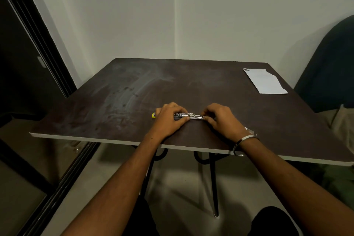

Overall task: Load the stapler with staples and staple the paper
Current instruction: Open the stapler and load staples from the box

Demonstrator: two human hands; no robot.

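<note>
A small metal stapler lies flat on the dark table, near its front edge, with its silver staple channel showing between my hands. My left hand grips the stapler's left end, thumb and fingers closed around it. My right hand pinches the right end of the metal channel. A small yellow thing, perhaps a staple box, peeks out to the left of my left hand. White paper lies at the table's far right corner, away from both hands.
A dark chair stands beyond the table's right side. White walls close the corner behind the table, and a dark door frame runs along the left. A metal bangle is on my right wrist.
</note>
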